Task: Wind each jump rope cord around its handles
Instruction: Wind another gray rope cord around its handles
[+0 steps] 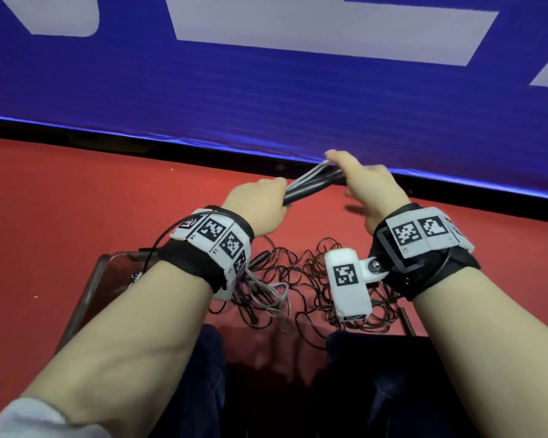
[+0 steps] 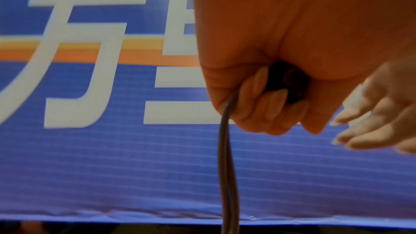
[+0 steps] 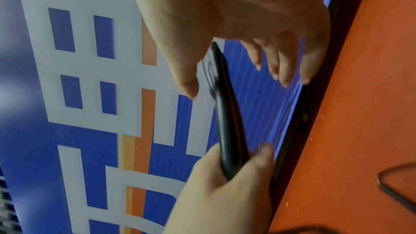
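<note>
Two black jump rope handles [image 1: 310, 184] are held side by side above the red floor, with pale cord strands lying along them. My left hand [image 1: 257, 207] grips their lower end in a fist; the butt end [image 2: 286, 81] shows among its curled fingers, and a dark cord [image 2: 227, 166] hangs down from it. My right hand [image 1: 361, 181] is at the upper end. Its thumb [image 3: 184, 77] lies against the handles [image 3: 227, 122], while its other fingers [image 3: 281, 63] stretch out straight, off the handles. A tangle of thin dark cord [image 1: 301, 279] lies on the floor below my wrists.
A blue banner [image 1: 266, 74] with large white characters stands just beyond the hands, with a black strip along its foot. A clear plastic container [image 1: 89, 295] sits on the red floor [image 1: 76, 200] at the left. My dark-trousered knees [image 1: 393, 374] fill the bottom.
</note>
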The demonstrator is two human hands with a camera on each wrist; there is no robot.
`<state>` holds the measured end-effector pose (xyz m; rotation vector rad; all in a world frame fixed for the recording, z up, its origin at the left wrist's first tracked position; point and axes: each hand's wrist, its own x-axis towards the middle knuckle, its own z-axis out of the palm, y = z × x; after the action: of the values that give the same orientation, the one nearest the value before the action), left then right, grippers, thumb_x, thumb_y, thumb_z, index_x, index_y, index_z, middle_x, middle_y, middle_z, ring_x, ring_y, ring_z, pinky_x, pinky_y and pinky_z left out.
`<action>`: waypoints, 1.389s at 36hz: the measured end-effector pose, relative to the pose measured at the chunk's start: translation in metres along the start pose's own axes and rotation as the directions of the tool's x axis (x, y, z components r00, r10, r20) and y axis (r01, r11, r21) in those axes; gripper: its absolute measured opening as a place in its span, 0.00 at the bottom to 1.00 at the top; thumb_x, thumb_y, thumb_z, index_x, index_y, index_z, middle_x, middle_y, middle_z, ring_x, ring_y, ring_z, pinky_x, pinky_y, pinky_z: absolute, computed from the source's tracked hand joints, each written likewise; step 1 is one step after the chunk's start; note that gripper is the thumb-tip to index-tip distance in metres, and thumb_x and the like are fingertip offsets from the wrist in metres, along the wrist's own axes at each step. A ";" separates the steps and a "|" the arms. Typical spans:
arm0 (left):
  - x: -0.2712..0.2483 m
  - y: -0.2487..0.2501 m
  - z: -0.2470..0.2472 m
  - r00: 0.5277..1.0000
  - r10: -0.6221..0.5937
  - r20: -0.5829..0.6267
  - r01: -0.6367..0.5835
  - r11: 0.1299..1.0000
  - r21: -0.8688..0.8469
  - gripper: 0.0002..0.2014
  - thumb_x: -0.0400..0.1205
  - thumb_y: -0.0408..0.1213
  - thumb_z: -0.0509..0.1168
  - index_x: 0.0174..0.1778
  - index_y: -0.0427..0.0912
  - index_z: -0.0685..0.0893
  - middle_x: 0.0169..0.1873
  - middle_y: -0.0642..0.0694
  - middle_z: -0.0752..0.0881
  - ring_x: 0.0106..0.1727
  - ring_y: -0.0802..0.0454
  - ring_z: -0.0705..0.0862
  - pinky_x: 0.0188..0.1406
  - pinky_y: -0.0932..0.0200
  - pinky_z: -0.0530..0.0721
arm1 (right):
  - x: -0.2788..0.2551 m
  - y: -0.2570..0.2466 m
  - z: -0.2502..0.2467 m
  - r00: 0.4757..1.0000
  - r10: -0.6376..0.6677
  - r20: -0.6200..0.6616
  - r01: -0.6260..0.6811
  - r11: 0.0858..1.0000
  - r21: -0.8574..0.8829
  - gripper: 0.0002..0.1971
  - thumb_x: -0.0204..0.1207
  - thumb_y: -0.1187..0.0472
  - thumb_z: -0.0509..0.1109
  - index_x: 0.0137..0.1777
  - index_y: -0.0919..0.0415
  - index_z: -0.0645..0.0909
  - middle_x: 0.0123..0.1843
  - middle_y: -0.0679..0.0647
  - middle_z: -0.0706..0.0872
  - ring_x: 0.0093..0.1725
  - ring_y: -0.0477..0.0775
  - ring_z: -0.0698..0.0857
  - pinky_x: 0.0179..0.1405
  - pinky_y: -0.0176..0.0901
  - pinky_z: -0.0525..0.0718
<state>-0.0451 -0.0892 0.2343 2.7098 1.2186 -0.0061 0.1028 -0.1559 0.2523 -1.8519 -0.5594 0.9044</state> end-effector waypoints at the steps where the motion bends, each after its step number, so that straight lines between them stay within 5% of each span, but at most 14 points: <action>1: 0.000 -0.002 0.001 1.000 -0.005 0.015 0.004 0.999 0.033 0.07 0.87 0.43 0.56 0.54 0.43 0.71 0.41 0.46 0.76 0.37 0.45 0.75 0.38 0.53 0.71 | 0.001 0.000 -0.002 0.993 -0.103 -0.056 0.100 0.993 -0.055 0.36 0.70 0.41 0.74 0.73 0.60 0.71 0.68 0.53 0.78 0.65 0.54 0.79 0.64 0.48 0.79; 3: -0.001 -0.003 0.002 0.999 0.000 0.048 -0.004 0.996 0.084 0.09 0.87 0.41 0.56 0.58 0.42 0.73 0.44 0.45 0.78 0.38 0.45 0.75 0.38 0.52 0.72 | 0.000 -0.001 -0.004 0.909 -0.417 -0.002 0.394 0.860 -0.325 0.32 0.72 0.49 0.70 0.75 0.59 0.71 0.72 0.53 0.77 0.71 0.53 0.75 0.73 0.46 0.70; 5: -0.003 -0.001 0.002 0.997 0.026 0.068 -0.035 0.990 0.134 0.10 0.86 0.39 0.56 0.61 0.41 0.73 0.48 0.42 0.80 0.40 0.43 0.75 0.39 0.52 0.71 | -0.005 -0.001 -0.001 0.804 -0.534 0.261 0.569 0.567 -0.595 0.32 0.67 0.54 0.67 0.74 0.57 0.75 0.73 0.53 0.79 0.74 0.54 0.73 0.82 0.51 0.57; 7: -0.005 0.004 0.001 0.993 0.085 0.086 -0.100 0.978 0.184 0.11 0.86 0.37 0.56 0.63 0.40 0.72 0.51 0.41 0.82 0.43 0.41 0.77 0.39 0.51 0.71 | -0.009 0.001 0.005 0.786 -0.391 0.478 0.610 0.367 -0.702 0.30 0.67 0.60 0.70 0.73 0.56 0.76 0.69 0.52 0.81 0.74 0.53 0.73 0.83 0.50 0.45; 9: -0.008 0.011 0.003 0.983 0.149 0.105 -0.171 0.954 0.245 0.12 0.86 0.35 0.56 0.65 0.39 0.72 0.53 0.42 0.83 0.48 0.41 0.81 0.39 0.51 0.72 | -0.013 0.006 0.013 0.769 -0.262 0.583 0.632 0.171 -0.756 0.19 0.68 0.59 0.72 0.61 0.55 0.78 0.54 0.50 0.84 0.59 0.54 0.80 0.76 0.46 0.59; 11: -0.010 0.016 0.005 0.974 0.197 0.111 -0.222 0.928 0.300 0.13 0.86 0.33 0.56 0.66 0.39 0.72 0.55 0.43 0.83 0.53 0.41 0.83 0.40 0.52 0.72 | -0.018 0.008 0.017 0.792 -0.222 0.569 0.594 0.061 -0.802 0.12 0.71 0.55 0.73 0.47 0.53 0.72 0.42 0.49 0.79 0.44 0.54 0.78 0.51 0.42 0.70; 14: -0.013 0.019 0.005 0.968 0.239 0.080 -0.252 0.897 0.362 0.13 0.85 0.31 0.57 0.65 0.39 0.72 0.56 0.43 0.82 0.55 0.42 0.82 0.39 0.52 0.70 | -0.022 0.005 0.019 0.808 -0.251 0.533 0.544 -0.027 -0.838 0.12 0.71 0.54 0.71 0.35 0.52 0.68 0.35 0.49 0.76 0.39 0.55 0.75 0.43 0.43 0.69; 20: -0.020 0.020 -0.004 0.956 0.294 -0.006 -0.264 0.868 0.420 0.10 0.85 0.30 0.54 0.61 0.39 0.72 0.53 0.44 0.81 0.49 0.44 0.78 0.40 0.54 0.65 | -0.023 0.003 0.019 0.828 -0.239 0.507 0.551 0.183 -0.814 0.11 0.69 0.61 0.69 0.30 0.58 0.71 0.27 0.51 0.74 0.25 0.50 0.72 0.23 0.37 0.67; 25: -0.024 0.018 -0.007 0.958 0.287 0.004 -0.256 0.850 0.461 0.10 0.84 0.28 0.52 0.60 0.39 0.71 0.52 0.45 0.81 0.50 0.43 0.78 0.41 0.55 0.65 | -0.019 0.009 0.023 0.820 -0.217 0.530 0.573 0.302 -0.762 0.11 0.70 0.61 0.71 0.31 0.57 0.71 0.26 0.50 0.77 0.26 0.53 0.77 0.26 0.37 0.74; 31: -0.023 0.021 -0.004 0.970 0.243 0.009 -0.224 0.876 0.427 0.11 0.83 0.32 0.59 0.61 0.38 0.71 0.56 0.44 0.81 0.56 0.43 0.80 0.41 0.55 0.66 | -0.020 0.011 0.024 0.814 -0.236 0.531 0.580 0.303 -0.756 0.18 0.68 0.41 0.74 0.36 0.55 0.74 0.31 0.48 0.79 0.31 0.52 0.77 0.28 0.41 0.72; 36: -0.022 0.020 -0.007 0.964 0.262 -0.040 -0.232 0.906 0.353 0.08 0.84 0.35 0.58 0.58 0.40 0.72 0.50 0.46 0.80 0.51 0.43 0.80 0.40 0.55 0.67 | -0.022 0.008 0.023 0.833 -0.212 0.511 0.553 0.297 -0.778 0.09 0.72 0.55 0.70 0.36 0.55 0.74 0.31 0.50 0.79 0.30 0.53 0.78 0.26 0.39 0.71; 41: -0.019 0.013 -0.011 0.978 0.123 -0.167 -0.131 0.991 -0.036 0.11 0.76 0.40 0.66 0.48 0.44 0.71 0.38 0.51 0.75 0.40 0.45 0.77 0.36 0.55 0.71 | -0.025 -0.003 0.015 0.840 -0.214 0.499 0.543 0.320 -0.776 0.07 0.71 0.62 0.67 0.34 0.54 0.73 0.29 0.50 0.78 0.27 0.52 0.77 0.25 0.37 0.70; 45: -0.015 0.000 -0.016 0.988 0.122 -0.098 -0.157 0.782 -0.603 0.20 0.69 0.36 0.78 0.55 0.47 0.81 0.46 0.52 0.84 0.45 0.55 0.83 0.44 0.63 0.79 | -0.022 -0.008 0.006 0.860 -0.218 0.462 0.511 0.394 -0.764 0.07 0.69 0.62 0.70 0.33 0.53 0.76 0.29 0.50 0.79 0.27 0.51 0.78 0.24 0.37 0.71; 50: -0.014 -0.005 -0.027 0.989 0.090 -0.119 -0.146 0.428 -0.892 0.18 0.70 0.37 0.79 0.55 0.42 0.85 0.48 0.44 0.90 0.50 0.53 0.88 0.59 0.58 0.82 | -0.018 -0.016 -0.009 0.892 -0.270 0.364 0.453 0.557 -0.697 0.12 0.68 0.64 0.74 0.31 0.56 0.73 0.24 0.51 0.75 0.23 0.51 0.72 0.21 0.37 0.68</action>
<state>-0.0603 -0.0920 0.2614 1.7826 0.6767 0.5814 0.0990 -0.1663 0.2752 -2.2435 -1.6261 0.6038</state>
